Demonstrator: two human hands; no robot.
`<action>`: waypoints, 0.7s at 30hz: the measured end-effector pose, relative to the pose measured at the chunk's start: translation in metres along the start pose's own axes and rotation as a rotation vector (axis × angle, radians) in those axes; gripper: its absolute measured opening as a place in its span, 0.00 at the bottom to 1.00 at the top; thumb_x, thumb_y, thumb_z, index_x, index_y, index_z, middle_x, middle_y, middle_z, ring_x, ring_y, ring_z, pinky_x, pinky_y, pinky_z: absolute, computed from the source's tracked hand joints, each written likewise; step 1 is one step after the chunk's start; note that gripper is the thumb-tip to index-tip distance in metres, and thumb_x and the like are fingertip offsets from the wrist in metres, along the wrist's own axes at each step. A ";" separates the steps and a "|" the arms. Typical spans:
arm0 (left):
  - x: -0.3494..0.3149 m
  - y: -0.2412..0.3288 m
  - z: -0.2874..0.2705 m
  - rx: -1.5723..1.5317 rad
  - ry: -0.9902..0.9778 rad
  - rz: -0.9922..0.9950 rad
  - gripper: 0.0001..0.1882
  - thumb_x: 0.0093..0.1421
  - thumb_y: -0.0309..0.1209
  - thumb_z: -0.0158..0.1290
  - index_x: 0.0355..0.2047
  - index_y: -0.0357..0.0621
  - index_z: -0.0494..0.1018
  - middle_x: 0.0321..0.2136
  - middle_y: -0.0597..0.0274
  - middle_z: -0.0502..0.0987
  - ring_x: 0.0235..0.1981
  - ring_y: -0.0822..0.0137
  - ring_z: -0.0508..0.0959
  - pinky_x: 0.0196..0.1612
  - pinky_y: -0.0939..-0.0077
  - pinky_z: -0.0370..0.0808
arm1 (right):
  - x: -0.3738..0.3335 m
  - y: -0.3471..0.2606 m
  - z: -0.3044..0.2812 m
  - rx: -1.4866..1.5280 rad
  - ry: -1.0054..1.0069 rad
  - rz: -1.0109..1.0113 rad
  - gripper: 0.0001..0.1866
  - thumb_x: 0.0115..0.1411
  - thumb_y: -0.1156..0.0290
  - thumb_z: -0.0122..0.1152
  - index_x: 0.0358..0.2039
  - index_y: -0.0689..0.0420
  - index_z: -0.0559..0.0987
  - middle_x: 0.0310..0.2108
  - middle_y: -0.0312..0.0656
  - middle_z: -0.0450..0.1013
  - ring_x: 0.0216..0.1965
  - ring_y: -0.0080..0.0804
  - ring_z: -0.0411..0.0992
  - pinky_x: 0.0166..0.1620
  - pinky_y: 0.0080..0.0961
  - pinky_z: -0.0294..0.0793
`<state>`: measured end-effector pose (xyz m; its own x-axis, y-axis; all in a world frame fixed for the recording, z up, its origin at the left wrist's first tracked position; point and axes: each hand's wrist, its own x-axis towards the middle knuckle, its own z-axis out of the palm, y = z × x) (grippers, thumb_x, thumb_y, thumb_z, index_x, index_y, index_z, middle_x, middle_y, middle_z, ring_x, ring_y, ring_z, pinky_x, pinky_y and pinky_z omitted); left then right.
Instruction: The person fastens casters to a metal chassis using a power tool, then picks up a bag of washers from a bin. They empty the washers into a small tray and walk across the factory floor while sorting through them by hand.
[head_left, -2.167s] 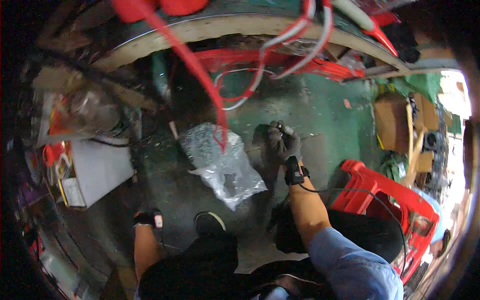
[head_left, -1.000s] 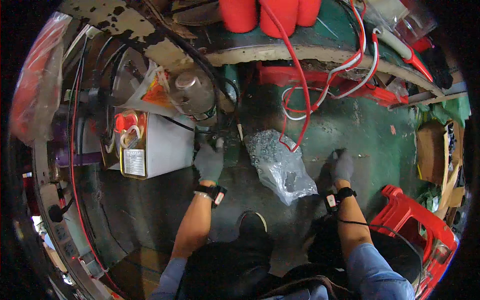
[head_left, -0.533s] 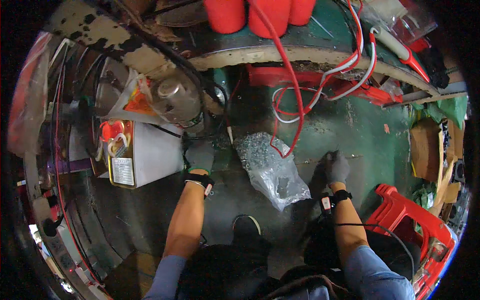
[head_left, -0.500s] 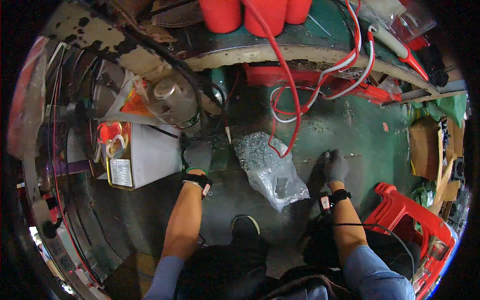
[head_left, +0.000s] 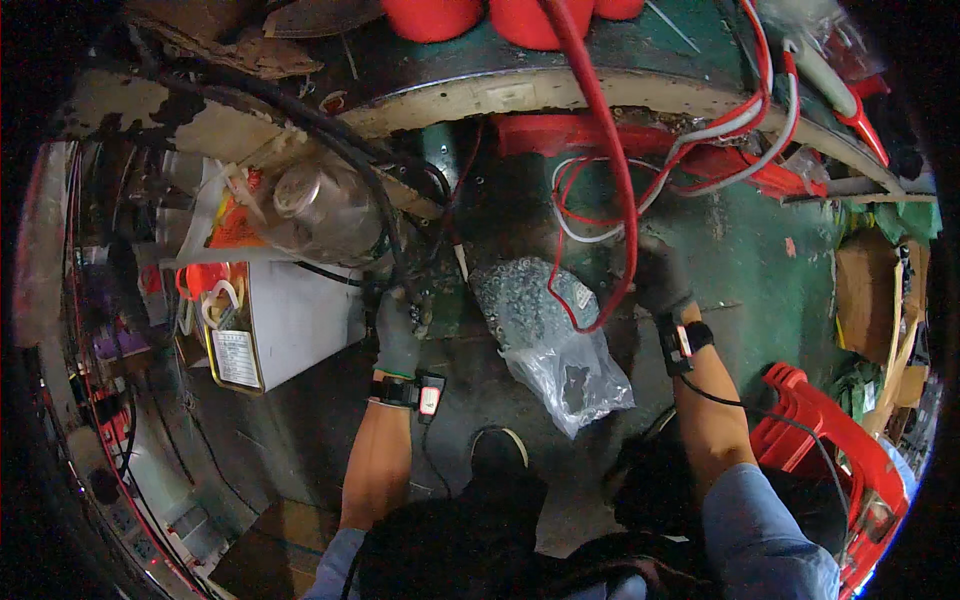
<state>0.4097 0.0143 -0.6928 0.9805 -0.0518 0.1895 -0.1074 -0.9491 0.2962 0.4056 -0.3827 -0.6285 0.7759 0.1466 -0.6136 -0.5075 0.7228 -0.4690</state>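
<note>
My left hand (head_left: 398, 335), in a grey glove, is beside the white metal tin (head_left: 305, 325). Its fingers look drawn together, with small dark bits (head_left: 421, 312) at their right side; what they hold, if anything, is too small to name. To the right, my gloved right hand (head_left: 664, 280) is beside the hanging red cable (head_left: 610, 130), its fingers smeared by motion and in shadow. Between the hands, apart from both, a clear plastic bag (head_left: 535, 300) full of small shiny metal pieces lies on the green floor. A thin red cord loops over this bag.
A bench edge (head_left: 500, 95) crosses the far side, with red containers (head_left: 430, 15) on top. Red and white cables (head_left: 650, 190) hang below it. A clear jar (head_left: 320, 205) stands behind the tin. At right are a red plastic stool (head_left: 800, 420) and cardboard (head_left: 868, 300).
My right hand has moved farther away, toward the hanging cable. The left hand has shifted slightly right and nearer to me. The view has tilted down a little.
</note>
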 end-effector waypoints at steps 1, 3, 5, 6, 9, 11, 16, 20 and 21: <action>-0.002 0.005 0.000 -0.052 -0.008 -0.051 0.18 0.57 0.44 0.45 0.26 0.41 0.74 0.16 0.58 0.71 0.18 0.61 0.73 0.21 0.66 0.70 | 0.015 0.000 -0.003 -0.297 -0.049 0.010 0.13 0.55 0.58 0.50 0.32 0.55 0.71 0.28 0.38 0.69 0.28 0.32 0.67 0.27 0.26 0.67; -0.006 0.011 -0.004 -0.145 -0.021 -0.154 0.20 0.58 0.45 0.44 0.26 0.41 0.74 0.15 0.58 0.71 0.17 0.61 0.73 0.20 0.66 0.69 | 0.044 0.011 0.003 -0.592 -0.107 0.024 0.14 0.56 0.58 0.49 0.33 0.56 0.71 0.27 0.40 0.71 0.30 0.33 0.68 0.30 0.27 0.68; -0.007 0.012 -0.019 -0.157 -0.026 -0.214 0.21 0.59 0.46 0.43 0.26 0.41 0.74 0.15 0.58 0.71 0.17 0.61 0.73 0.20 0.65 0.69 | 0.078 0.050 0.041 -1.652 -0.126 -0.515 0.11 0.58 0.65 0.46 0.35 0.58 0.72 0.32 0.44 0.73 0.36 0.37 0.70 0.40 0.34 0.70; -0.007 0.030 -0.008 0.040 -0.204 -0.204 0.19 0.59 0.47 0.44 0.34 0.45 0.73 0.22 0.56 0.73 0.23 0.59 0.74 0.26 0.62 0.70 | 0.087 0.052 0.004 -1.677 -0.107 -0.496 0.11 0.58 0.65 0.46 0.35 0.58 0.72 0.32 0.44 0.73 0.36 0.37 0.70 0.40 0.34 0.70; -0.011 0.025 -0.021 0.318 -0.346 -0.131 0.20 0.59 0.47 0.44 0.44 0.49 0.72 0.30 0.54 0.76 0.30 0.53 0.76 0.34 0.59 0.72 | 0.111 0.109 -0.049 -1.681 -0.135 -0.586 0.12 0.57 0.65 0.46 0.35 0.57 0.73 0.33 0.45 0.73 0.37 0.38 0.70 0.41 0.35 0.69; -0.013 0.017 -0.021 0.336 -0.314 -0.059 0.19 0.59 0.46 0.44 0.44 0.49 0.71 0.31 0.53 0.76 0.31 0.51 0.75 0.35 0.58 0.71 | 0.150 0.148 -0.057 -1.693 -0.133 -0.647 0.13 0.57 0.64 0.46 0.36 0.57 0.75 0.34 0.46 0.73 0.38 0.39 0.71 0.42 0.36 0.69; -0.002 0.037 -0.008 -0.027 -0.298 0.031 0.18 0.60 0.42 0.44 0.43 0.44 0.71 0.29 0.55 0.76 0.30 0.52 0.75 0.34 0.59 0.72 | 0.217 0.214 -0.096 -1.818 -0.029 -0.807 0.15 0.56 0.64 0.45 0.36 0.55 0.78 0.35 0.48 0.74 0.40 0.41 0.71 0.44 0.38 0.68; -0.013 -0.015 0.024 -0.885 -0.148 -0.405 0.16 0.62 0.33 0.41 0.44 0.38 0.69 0.31 0.54 0.76 0.35 0.61 0.76 0.37 0.70 0.73 | 0.199 0.184 -0.035 -1.669 -0.139 -0.701 0.14 0.56 0.64 0.46 0.36 0.57 0.76 0.37 0.48 0.73 0.41 0.42 0.71 0.44 0.39 0.68; 0.007 -0.036 0.014 -1.454 -0.570 -0.373 0.16 0.63 0.34 0.39 0.46 0.37 0.67 0.34 0.55 0.75 0.36 0.63 0.75 0.37 0.72 0.72 | 0.199 0.155 0.001 -1.609 -0.190 -0.635 0.13 0.56 0.65 0.47 0.36 0.58 0.75 0.38 0.47 0.73 0.41 0.41 0.71 0.44 0.39 0.68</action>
<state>0.4232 0.0439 -0.7153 0.8813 -0.3154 -0.3520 0.4089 0.1351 0.9025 0.4819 -0.2410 -0.8232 0.9550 0.2863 -0.0775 0.1251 -0.6257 -0.7700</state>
